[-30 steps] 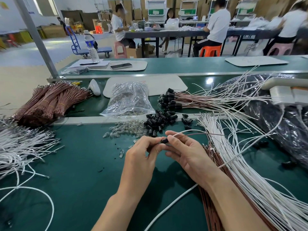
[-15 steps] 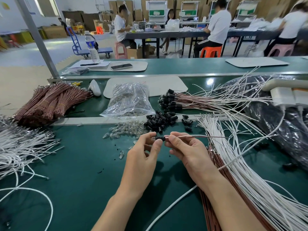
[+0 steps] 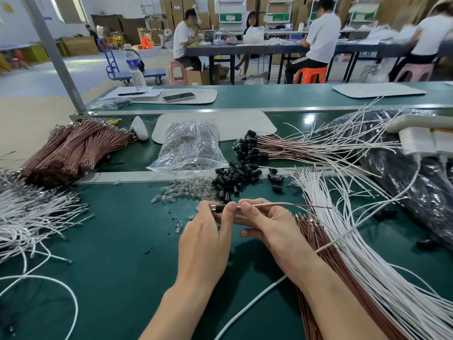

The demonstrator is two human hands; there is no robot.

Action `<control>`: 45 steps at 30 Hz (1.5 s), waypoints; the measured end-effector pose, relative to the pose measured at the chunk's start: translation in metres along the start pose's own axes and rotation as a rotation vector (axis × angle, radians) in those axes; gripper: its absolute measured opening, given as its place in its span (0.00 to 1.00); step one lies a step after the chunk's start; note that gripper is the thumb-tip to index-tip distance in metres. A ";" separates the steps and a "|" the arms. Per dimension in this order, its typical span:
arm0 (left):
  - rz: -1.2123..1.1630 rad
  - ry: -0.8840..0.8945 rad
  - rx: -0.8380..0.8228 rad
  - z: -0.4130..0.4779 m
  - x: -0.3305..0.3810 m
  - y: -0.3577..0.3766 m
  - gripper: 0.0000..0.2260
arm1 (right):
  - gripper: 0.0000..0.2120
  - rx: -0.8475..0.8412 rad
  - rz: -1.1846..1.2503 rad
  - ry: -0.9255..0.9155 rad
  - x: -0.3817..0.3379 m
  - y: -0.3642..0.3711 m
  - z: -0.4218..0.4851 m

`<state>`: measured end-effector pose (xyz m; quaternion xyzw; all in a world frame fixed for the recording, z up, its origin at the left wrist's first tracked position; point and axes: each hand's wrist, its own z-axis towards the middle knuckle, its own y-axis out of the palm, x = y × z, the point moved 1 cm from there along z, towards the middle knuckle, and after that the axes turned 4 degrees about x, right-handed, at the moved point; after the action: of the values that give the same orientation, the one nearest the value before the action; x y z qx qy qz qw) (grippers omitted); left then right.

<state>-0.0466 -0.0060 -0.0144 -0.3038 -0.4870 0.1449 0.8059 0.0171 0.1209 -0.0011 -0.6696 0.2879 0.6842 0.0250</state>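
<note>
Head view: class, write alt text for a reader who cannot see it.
A left hand pinches a small black plastic socket while the right hand pinches the thin brown and white wires leading from it, over a green table. Loose black sockets and small clear glass bulbs lie just beyond.

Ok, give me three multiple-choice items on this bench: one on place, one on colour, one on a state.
1. The pile of loose black caps lies:
A. just beyond the left hand
B. at the bench's far left
C. under the right forearm
2. The tied wire bundles at far left are:
A. blue
B. brown
C. yellow
3. The left hand:
A. lies flat
B. hangs idle
C. pinches a small black cap
Key: 1 A, the pile sits past its fingertips; 2 B, their insulation is reddish brown; 3 C, thumb and forefinger close on it while the right hand pinches its wires.
</note>
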 end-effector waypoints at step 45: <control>-0.312 0.073 -0.092 0.000 0.002 0.003 0.11 | 0.10 0.007 0.015 0.029 0.003 0.001 0.002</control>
<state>-0.0452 -0.0025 -0.0152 -0.2664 -0.5050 -0.0155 0.8209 0.0148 0.1196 -0.0039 -0.6771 0.2956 0.6737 0.0179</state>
